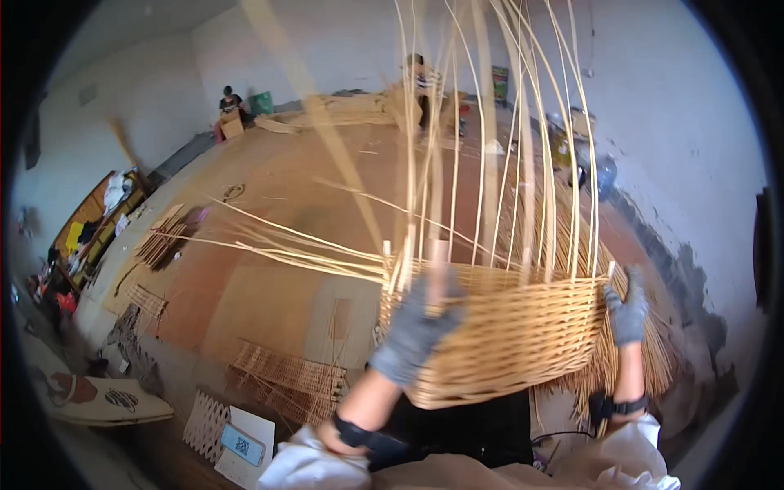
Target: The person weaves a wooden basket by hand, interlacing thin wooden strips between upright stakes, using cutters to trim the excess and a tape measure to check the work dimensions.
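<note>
A half-woven wicker basket (514,335) rests tilted over my lap, its long pale stakes standing up from the rim. My left hand (418,331), in a grey glove, is at the basket's near left side, beside a short thick stake; motion smears its fingers, so I cannot make out their grip. At the right end, my right hand (626,310), also gloved in grey, grips the basket's corner next to another short peg (611,269). Several loose strands (310,253) stick out leftward from the basket's left end.
A heap of thin wicker rods (653,359) lies at the right. Woven panels (286,376) lie on the floor to the left, near a white card (245,457). A bundle of sticks (161,238) sits farther left. Two people (231,106) work by the far wall.
</note>
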Demonstrator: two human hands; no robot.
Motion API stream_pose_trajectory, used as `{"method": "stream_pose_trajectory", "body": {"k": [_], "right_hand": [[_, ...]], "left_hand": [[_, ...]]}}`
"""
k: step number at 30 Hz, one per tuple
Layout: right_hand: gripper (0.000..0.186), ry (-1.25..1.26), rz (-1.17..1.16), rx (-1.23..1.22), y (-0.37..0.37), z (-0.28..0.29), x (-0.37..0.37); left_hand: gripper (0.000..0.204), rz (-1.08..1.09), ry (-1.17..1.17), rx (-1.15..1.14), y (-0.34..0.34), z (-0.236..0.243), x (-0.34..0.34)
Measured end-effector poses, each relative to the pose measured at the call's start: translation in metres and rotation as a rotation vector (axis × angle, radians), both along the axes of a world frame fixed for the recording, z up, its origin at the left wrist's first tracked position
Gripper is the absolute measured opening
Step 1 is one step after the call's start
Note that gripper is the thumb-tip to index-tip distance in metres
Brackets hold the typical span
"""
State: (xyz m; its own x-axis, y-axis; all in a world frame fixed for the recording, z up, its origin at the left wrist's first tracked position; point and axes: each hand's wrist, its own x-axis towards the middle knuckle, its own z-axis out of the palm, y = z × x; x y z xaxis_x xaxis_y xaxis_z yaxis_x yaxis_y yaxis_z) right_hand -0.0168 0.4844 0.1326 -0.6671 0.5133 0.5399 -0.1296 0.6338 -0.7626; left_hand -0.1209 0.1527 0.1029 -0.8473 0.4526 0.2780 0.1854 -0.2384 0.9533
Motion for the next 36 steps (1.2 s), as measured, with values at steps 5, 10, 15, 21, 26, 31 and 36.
{"method": "stream_pose_trajectory", "body": {"k": [5, 10, 15, 21, 26, 31, 36], "right_hand": [[0.043, -0.041, 0.317, 0.271, -0.082, 0.014, -0.003], [0.03, -0.143, 0.244, -0.256, -0.067, 0.013, -0.026], [0.038, -0.252, 0.377, -0.235, -0.041, 0.013, -0.04], [0.038, -0.319, 0.24, -0.117, -0.039, 0.027, -0.074], [0.038, -0.387, 0.239, -0.211, -0.019, 0.023, -0.093], [0.035, -0.403, 0.282, -0.358, -0.006, 0.01, -0.086], [0.037, -0.448, 0.281, -0.603, -0.007, -0.002, -0.082]], "left_hand": [[0.036, -0.001, 0.619, -0.049, 0.06, -0.006, 0.054], [0.031, 0.76, -0.073, -0.162, -0.011, -0.051, 0.026], [0.074, -0.231, -0.302, 0.73, -0.023, -0.076, -0.076], [0.042, -0.268, -0.565, 0.925, -0.002, -0.054, -0.104], [0.069, 0.041, -0.456, 0.49, 0.016, -0.047, -0.116], [0.044, -0.09, -0.496, 0.588, 0.024, -0.051, -0.121], [0.03, 0.2, -0.833, 0.732, 0.029, -0.054, -0.098]]}}
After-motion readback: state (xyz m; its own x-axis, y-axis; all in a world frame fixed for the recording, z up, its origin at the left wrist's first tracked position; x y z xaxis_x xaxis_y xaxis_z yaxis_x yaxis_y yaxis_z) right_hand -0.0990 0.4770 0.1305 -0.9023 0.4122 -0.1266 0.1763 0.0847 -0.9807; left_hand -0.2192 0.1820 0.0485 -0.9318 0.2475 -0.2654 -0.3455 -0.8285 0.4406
